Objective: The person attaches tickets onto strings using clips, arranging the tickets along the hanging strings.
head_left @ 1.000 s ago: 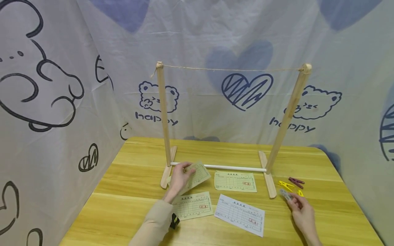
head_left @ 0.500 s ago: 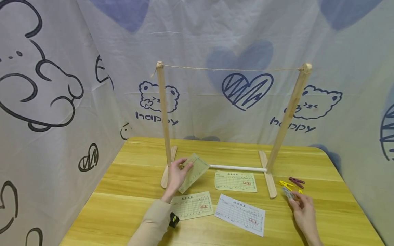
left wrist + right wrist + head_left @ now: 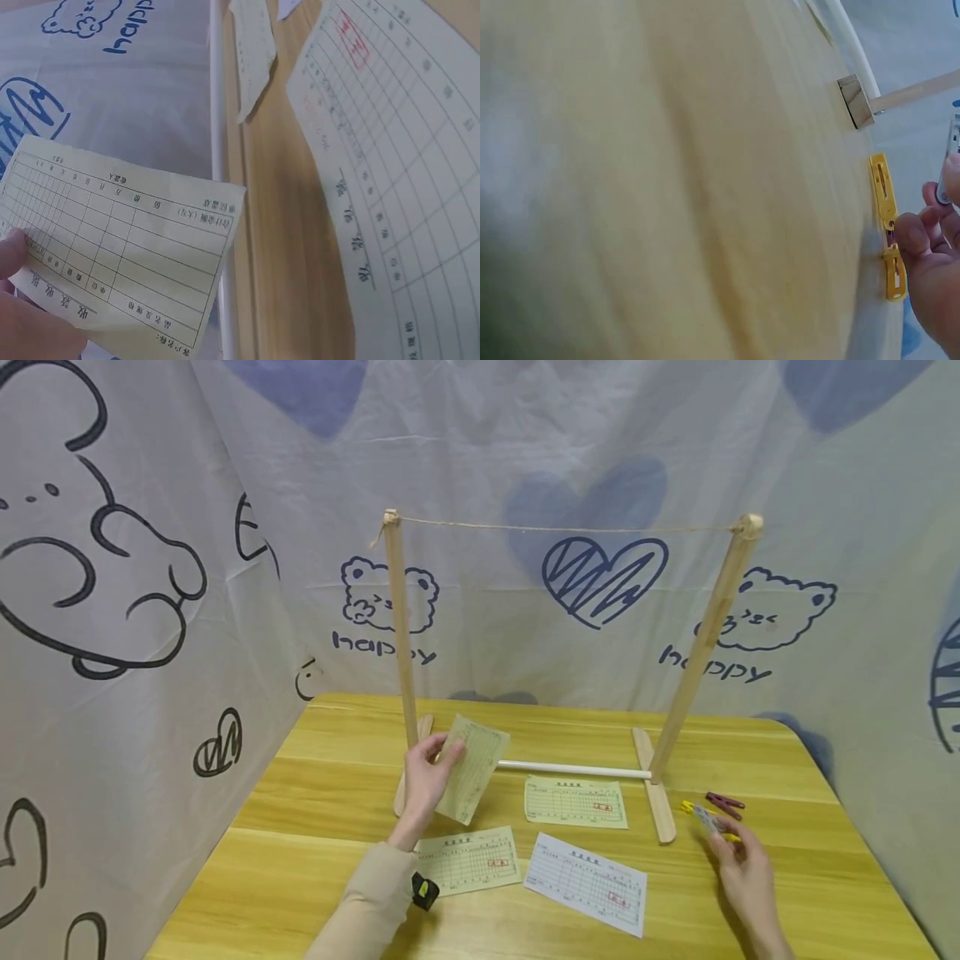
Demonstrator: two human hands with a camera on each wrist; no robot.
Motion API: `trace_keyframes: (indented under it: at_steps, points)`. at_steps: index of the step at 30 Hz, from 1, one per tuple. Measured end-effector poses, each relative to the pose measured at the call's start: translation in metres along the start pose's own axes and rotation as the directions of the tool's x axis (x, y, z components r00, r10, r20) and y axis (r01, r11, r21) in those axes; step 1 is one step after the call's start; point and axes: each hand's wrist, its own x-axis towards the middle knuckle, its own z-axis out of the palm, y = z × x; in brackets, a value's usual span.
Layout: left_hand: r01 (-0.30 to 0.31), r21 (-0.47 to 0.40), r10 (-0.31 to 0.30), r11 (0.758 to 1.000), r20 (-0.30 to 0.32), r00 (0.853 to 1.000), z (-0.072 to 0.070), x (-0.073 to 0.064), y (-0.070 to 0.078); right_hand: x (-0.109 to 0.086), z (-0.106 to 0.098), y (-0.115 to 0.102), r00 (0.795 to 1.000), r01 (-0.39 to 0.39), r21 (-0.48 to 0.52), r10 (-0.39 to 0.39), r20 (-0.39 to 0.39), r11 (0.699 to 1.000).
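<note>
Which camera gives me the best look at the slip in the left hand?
The left wrist view: the slip is large there, with clear print. The head view shows it smaller, held tilted by the left hand, print too small to read. I can't pick it out in the right wrist view.

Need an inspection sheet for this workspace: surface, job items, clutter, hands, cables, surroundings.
Surface: wood-grain table; a wooden frame stands on it.
Job's things: one pale yellow slip held up; two more yellow slips and a white slip lie on the table; gray clip in hand.
Clutter: loose yellow clips and a dark-red clip near the right hand.
Grippers: left hand pinches the raised slip; right hand holds the gray clip.
Cables: nothing seen; a string spans the frame's top.
Surroundings: cloth backdrop with drawings.
</note>
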Motion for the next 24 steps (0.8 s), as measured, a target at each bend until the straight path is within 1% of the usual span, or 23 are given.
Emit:
trace_keyframes:
  at_steps: [3,4,6,8,10,11,13,16,17,19,21,23,24]
  points:
    - [0.020,-0.030,-0.021,0.999,-0.021,1.000,0.000,0.001,0.004,0.003,0.001,-0.002,1.000,-0.008,0.048,0.009,-0.015,0.999]
    - [0.019,-0.040,-0.020,0.999,-0.022,1.000,-0.001,0.002,0.002,0.004,0.001,-0.003,1.000,-0.018,0.057,0.019,-0.015,0.998]
    - [0.028,-0.063,-0.030,0.998,-0.030,0.999,-0.001,0.003,0.004,0.006,0.001,-0.006,0.998,-0.067,0.077,0.068,-0.010,0.995]
    - [0.038,-0.088,-0.041,0.995,-0.036,0.999,-0.001,0.004,0.005,0.008,0.001,-0.010,0.990,-0.141,0.105,0.141,0.009,0.984]
    - [0.056,-0.112,-0.060,0.992,-0.033,0.998,-0.002,0.004,0.008,0.010,0.002,-0.014,0.975,-0.221,0.167,0.220,0.024,0.961]
    - [0.066,-0.124,-0.070,0.990,-0.034,0.997,-0.002,0.005,0.009,0.011,0.002,-0.017,0.965,-0.261,0.220,0.262,0.029,0.940]
    - [0.075,-0.144,-0.082,0.987,-0.038,0.996,-0.004,0.005,0.011,0.015,0.003,-0.021,0.949,-0.305,0.310,0.314,0.024,0.900]
    - [0.080,-0.190,-0.090,0.979,-0.047,0.995,-0.007,0.007,0.014,0.021,0.005,-0.027,0.946,-0.291,0.424,0.324,-0.006,0.858]
    - [0.078,-0.203,-0.091,0.976,-0.053,0.994,-0.008,0.008,0.015,0.023,0.005,-0.028,0.949,-0.275,0.444,0.315,-0.018,0.853]
    - [0.073,-0.233,-0.090,0.970,-0.062,0.994,-0.009,0.009,0.018,0.027,0.005,-0.031,0.961,-0.233,0.421,0.275,-0.040,0.877]
    - [0.073,-0.250,-0.093,0.965,-0.072,0.993,-0.011,0.011,0.021,0.030,0.004,-0.036,0.966,-0.213,0.407,0.253,-0.047,0.888]
    - [0.062,-0.259,-0.088,0.964,-0.088,0.992,-0.012,0.013,0.024,0.034,0.003,-0.042,0.969,-0.202,0.413,0.242,-0.046,0.888]
    - [0.058,-0.264,-0.086,0.963,-0.094,0.992,-0.012,0.013,0.025,0.035,0.002,-0.046,0.969,-0.204,0.428,0.244,-0.041,0.880]
